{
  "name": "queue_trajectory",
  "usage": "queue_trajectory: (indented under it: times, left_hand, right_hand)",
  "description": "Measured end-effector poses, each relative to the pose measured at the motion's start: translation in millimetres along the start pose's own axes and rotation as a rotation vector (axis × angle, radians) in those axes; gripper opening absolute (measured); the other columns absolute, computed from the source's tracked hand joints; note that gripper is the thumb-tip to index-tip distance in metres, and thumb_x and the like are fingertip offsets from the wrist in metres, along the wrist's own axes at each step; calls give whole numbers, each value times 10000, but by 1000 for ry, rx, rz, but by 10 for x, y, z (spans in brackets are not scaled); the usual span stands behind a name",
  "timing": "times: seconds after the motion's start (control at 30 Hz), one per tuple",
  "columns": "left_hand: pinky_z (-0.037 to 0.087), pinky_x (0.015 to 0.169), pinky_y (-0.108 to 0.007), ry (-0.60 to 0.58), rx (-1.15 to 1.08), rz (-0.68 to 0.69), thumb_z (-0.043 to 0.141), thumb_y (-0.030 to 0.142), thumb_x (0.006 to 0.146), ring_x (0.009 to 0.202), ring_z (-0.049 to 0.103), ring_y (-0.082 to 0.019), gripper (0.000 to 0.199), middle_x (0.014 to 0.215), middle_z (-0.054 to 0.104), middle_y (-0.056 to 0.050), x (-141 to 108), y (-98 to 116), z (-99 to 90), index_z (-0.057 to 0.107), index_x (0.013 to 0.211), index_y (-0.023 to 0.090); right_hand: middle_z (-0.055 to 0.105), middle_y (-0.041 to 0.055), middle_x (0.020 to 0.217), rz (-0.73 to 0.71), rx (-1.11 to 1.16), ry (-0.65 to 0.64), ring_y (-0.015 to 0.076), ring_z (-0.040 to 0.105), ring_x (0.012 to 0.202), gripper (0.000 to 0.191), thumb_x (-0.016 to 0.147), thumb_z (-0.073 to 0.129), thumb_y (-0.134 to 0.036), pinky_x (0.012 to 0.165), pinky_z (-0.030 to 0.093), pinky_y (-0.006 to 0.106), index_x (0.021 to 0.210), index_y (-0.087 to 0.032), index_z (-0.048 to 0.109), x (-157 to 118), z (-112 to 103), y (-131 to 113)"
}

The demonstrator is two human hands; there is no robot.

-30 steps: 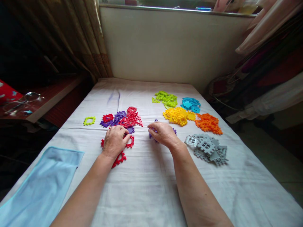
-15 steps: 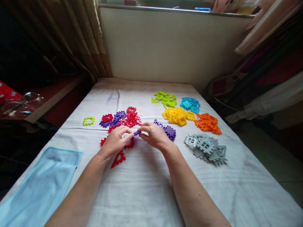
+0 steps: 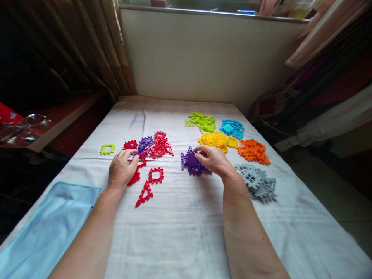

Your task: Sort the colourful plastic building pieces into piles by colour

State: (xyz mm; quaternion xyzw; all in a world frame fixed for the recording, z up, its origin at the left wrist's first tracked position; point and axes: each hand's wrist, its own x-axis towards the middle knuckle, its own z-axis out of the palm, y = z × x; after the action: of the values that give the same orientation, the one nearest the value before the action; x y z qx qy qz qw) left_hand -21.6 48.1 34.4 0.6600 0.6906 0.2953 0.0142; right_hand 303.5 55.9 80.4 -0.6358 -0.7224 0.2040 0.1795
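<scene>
My left hand [image 3: 123,167] reaches over the left group of pieces, thumb and forefinger a little apart. Its fingertips are at a purple interlocking piece [image 3: 145,145] heap, between a red square piece [image 3: 130,144] and other red pieces [image 3: 136,176]. My right hand [image 3: 214,161] pinches a purple square piece [image 3: 192,159] by its right edge, over a small purple pile [image 3: 195,170]; the lower pieces are partly covered. Between the hands lie a red square frame [image 3: 156,168] and a red triangular frame [image 3: 148,192].
Piles of lime green [image 3: 203,122], blue [image 3: 231,128], yellow [image 3: 213,142], orange [image 3: 254,151] and grey pieces [image 3: 257,182] lie on the right. A lime frame [image 3: 107,148] is far left, with a light blue cloth [image 3: 64,217] nearer. More red pieces [image 3: 160,145] lie centrally.
My hands have moved apart. The right carried a purple piece right to the purple pile; the left let go of it and moved left to the red and purple pieces.
</scene>
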Motion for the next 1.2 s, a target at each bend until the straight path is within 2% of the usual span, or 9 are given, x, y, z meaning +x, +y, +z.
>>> queue_trajectory:
  times: [0.23,0.47,0.57,0.7,0.93,1.0,1.07,1.2]
  left_hand:
    - [454,1001,-400,2,75,-5,470,402,875,1059,618,-277,359,1144,700,-102,-27,-119,98,670,1104,210]
    - [436,1021,-423,15,120,-4,506,412,872,1135,598,-278,334,1225,687,-68,-58,-104,138,687,1110,264]
    - [428,1029,-447,-5,126,-4,518,420,866,1173,587,-289,299,1255,678,-67,-70,-82,127,718,1030,269]
    - [427,1025,-447,-6,111,9,507,416,872,1156,605,-267,256,1206,707,-43,-61,-65,95,713,828,271]
    - [436,1008,-425,-71,57,-3,511,441,864,1086,642,-244,311,1114,741,-35,-21,-101,32,645,657,252]
    - [431,1017,-434,-91,58,-19,560,455,833,1121,628,-257,259,1144,731,-41,-15,-112,18,657,697,256]
    - [419,1031,-451,-104,76,-39,612,466,795,1153,608,-276,209,1155,724,-44,-13,-122,13,692,828,276]
    - [374,1082,-478,-105,124,-68,640,496,769,1225,562,-305,397,1219,700,-67,-20,-149,35,680,1107,292]
  right_hand:
    - [769,29,961,-5,-122,-30,168,671,820,278,885,568,-269,731,468,248,1084,-246,760,5,14,-26]
    - [776,31,1011,82,-152,-60,173,692,852,280,889,582,-280,754,483,246,1106,-253,757,-8,-35,-11]
    - [768,35,1073,86,-164,-49,178,694,911,288,894,579,-289,788,487,252,1121,-248,751,-4,-46,9]
    - [765,41,1075,74,-186,-13,180,690,913,297,896,581,-313,789,486,256,1134,-248,745,8,-40,35]
    - [761,49,1047,45,-195,-74,181,680,882,299,916,555,-323,762,469,254,1132,-231,741,5,-21,-4]
    - [761,52,1045,33,-197,-67,181,679,884,293,914,559,-319,759,468,253,1126,-232,742,1,-21,-14]
    - [762,50,1048,12,-193,-51,182,678,888,281,907,568,-310,759,469,252,1113,-237,745,-4,-21,-21]
    - [762,46,1043,-16,-188,-23,179,675,865,258,899,580,-309,749,472,253,1079,-244,753,-12,-18,-39]
